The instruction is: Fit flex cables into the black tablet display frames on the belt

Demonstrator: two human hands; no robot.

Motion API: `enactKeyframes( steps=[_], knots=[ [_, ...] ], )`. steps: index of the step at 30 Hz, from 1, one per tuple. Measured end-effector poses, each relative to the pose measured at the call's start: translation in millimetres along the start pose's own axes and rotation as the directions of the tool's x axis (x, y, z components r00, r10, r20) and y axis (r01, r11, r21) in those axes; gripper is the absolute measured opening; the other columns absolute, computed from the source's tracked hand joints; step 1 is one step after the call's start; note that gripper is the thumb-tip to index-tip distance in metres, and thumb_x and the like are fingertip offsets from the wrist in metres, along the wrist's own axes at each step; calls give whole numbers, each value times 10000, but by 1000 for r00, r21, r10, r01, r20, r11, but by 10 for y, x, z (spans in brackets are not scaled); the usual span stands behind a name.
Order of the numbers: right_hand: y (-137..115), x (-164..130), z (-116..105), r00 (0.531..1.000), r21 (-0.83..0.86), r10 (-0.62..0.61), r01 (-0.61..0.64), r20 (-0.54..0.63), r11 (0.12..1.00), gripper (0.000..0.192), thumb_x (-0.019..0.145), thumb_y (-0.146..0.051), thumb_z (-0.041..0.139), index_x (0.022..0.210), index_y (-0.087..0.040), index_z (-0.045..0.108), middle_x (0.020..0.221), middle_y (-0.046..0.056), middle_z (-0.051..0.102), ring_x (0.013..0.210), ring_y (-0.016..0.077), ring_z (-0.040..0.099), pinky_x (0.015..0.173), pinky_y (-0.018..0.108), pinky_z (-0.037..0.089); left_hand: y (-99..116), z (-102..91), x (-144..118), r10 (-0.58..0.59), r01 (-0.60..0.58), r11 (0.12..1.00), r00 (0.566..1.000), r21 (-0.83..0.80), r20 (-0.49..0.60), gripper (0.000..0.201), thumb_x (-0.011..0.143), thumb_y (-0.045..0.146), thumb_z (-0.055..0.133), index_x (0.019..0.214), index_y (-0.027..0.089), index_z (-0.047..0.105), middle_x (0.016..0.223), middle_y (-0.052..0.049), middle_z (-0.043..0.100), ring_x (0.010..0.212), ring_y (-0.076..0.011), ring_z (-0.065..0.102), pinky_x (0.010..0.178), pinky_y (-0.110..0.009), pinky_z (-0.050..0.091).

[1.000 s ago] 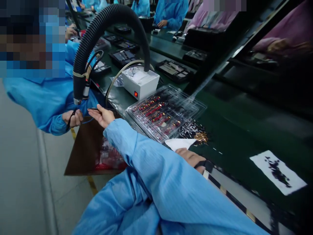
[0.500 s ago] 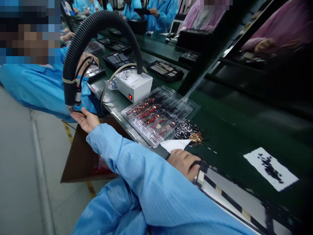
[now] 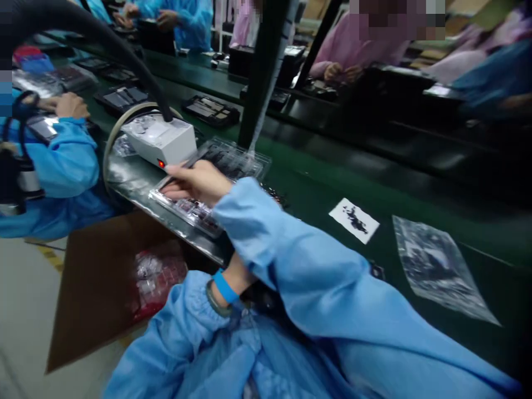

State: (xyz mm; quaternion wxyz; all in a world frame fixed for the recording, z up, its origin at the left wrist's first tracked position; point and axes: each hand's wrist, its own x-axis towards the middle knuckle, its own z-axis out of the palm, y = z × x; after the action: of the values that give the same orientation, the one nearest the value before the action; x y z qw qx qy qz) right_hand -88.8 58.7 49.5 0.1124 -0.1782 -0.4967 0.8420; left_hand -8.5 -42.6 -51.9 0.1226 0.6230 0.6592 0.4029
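Note:
My right hand (image 3: 199, 180) reaches across to the left, over the near part of a clear plastic tray (image 3: 236, 160) of small parts. Its thumb and fingers are apart and a little bent, and no held thing shows between them. Under the right sleeve, my left hand (image 3: 238, 277) shows only its wrist and heel, with a blue band; its fingers are hidden. Something dark lies below that sleeve, mostly covered. Just beyond my right fingertips stands a white box (image 3: 166, 138) with a lit red switch.
A thick black hose (image 3: 124, 61) arches over the white box. Dark parts lie on white paper (image 3: 361, 235), left of a clear plastic bag (image 3: 440, 266). Below the bench edge, a cardboard box (image 3: 95, 277) holds clear and red plastic. A co-worker's blue sleeve (image 3: 75, 177) is at left.
My right hand has moved from the hose's nozzle to over the tray. The view has swung right. My left hand has become mostly hidden behind the right sleeve.

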Motion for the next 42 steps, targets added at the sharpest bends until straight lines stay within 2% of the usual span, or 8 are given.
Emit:
enactKeyframes(
  steps=[5, 8, 12, 21, 27, 31, 36, 42],
  knots=[
    [-501, -1373, -892, 860, -244, -345, 267, -376, 932, 322, 705, -356, 820, 760, -171, 562, 721, 30, 710, 695, 149, 725, 621, 234, 612, -157, -438, 539, 72, -73, 986, 997, 152, 16, 224, 927, 234, 479, 1052, 139, 639, 1066, -138, 655, 1071, -277, 597, 984, -470, 479],
    [-434, -2033, -1143, 719, -357, -412, 240, -560, 903, 418, 613, -411, 866, 760, -174, 555, 696, 34, 708, 689, 184, 734, 591, 256, 613, -306, -647, 986, -7, 10, 955, 1000, 297, -9, 334, 871, 160, 485, 1152, 13, 592, 1211, -285, 576, 1185, -406, 512, 1003, -608, 391],
    [-107, -2581, -1272, 563, -400, -401, 132, -723, 907, 492, 563, -500, 869, 757, -175, 556, 668, 28, 707, 680, 197, 737, 596, 278, 623, -422, -727, 1302, -214, 90, 773, 969, 628, 126, 366, 872, 220, 491, 1132, 0, 624, 1131, -276, 624, 1118, -408, 558, 947, -563, 439],
    [673, -2881, -1603, 345, -503, -479, 22, -807, 864, 411, 700, -562, 746, 794, -211, 556, 759, 35, 725, 791, 226, 728, 797, 419, 593, -423, -650, 1323, -265, 269, 810, 961, 521, -83, 432, 918, 278, 480, 1225, 12, 628, 1185, -228, 662, 1136, -356, 610, 997, -506, 450],
    [746, -2834, -1669, 348, -600, -532, -121, -771, 791, 296, 750, -481, 694, 794, -204, 596, 772, 32, 706, 817, 219, 693, 808, 393, 525, -482, -688, 1336, -211, 331, 873, 919, 359, -334, 318, 859, 161, 568, 1133, 63, 695, 1069, -146, 723, 1013, -279, 659, 973, -450, 490],
    [738, -2816, -1667, 367, -641, -547, -213, -752, 738, 276, 766, -477, 662, 791, -204, 625, 747, 19, 687, 755, 205, 659, 740, 362, 501, -251, -652, 1163, -235, 163, 969, 843, -186, -484, 200, 815, 148, 629, 975, 103, 741, 793, -35, 707, 636, -128, 611, 719, -303, 561],
    [737, -2817, -1636, 398, -701, -586, -273, -705, 658, 273, 782, -479, 638, 780, -206, 643, 734, 16, 681, 706, 193, 644, 658, 318, 484, 274, -500, 810, -376, 171, 668, 917, -724, -130, 136, 751, 233, 752, 824, 131, 701, 815, -15, 656, 684, -111, 623, 699, -270, 585],
    [741, -2840, -1612, 305, -656, -611, -67, -731, 752, 322, 857, -511, 584, 772, -203, 627, 761, 39, 709, 786, 209, 690, 792, 370, 543, 443, -188, 485, -357, 487, 462, 867, -742, 347, 328, 674, 418, 831, 827, 168, 685, 756, -3, 650, 710, -121, 643, 716, -274, 602]
  ],
)
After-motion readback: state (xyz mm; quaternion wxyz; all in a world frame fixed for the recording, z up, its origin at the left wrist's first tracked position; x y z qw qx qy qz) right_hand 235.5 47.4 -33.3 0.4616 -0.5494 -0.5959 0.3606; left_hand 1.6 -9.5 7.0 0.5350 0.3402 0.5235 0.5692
